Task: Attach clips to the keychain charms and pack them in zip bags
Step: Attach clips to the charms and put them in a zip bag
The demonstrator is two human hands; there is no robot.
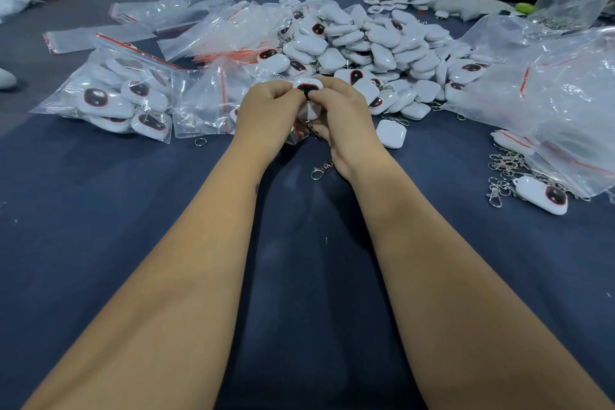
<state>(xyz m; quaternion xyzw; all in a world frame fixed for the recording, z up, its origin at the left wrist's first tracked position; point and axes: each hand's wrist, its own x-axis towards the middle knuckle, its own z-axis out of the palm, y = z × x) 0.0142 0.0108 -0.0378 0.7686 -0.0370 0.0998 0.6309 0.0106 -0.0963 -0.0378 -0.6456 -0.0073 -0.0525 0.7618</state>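
You've got one charm (307,90) pinched between both hands, held up just above the desk (299,276), right in front of the big loose pile (382,46). Left hand (266,110) is curled around its left edge. Right hand (339,116) grips the right side with the thumb pressed on the dark face, and a bit of chain (311,128) dangles out underneath. Looks to me like you're mid clip-attach, though the ring itself is hidden behind your fingers, so can't say if it's on yet.

Tips for this bit: keep the charm steady with the left and let the right do the fiddly work. Don't squeeze the face too hard, it's probably glossy and will smudge. There's a spare clip (321,170) on the desk right by your right wrist, and more (502,173) off to the right, so no need to dig.

Pose-wise, both forearms run straight out from you and converge at the charm, wrists roughly level, knuckles up. Filled bags (116,96) sit left of your hands, handy for the packing step.
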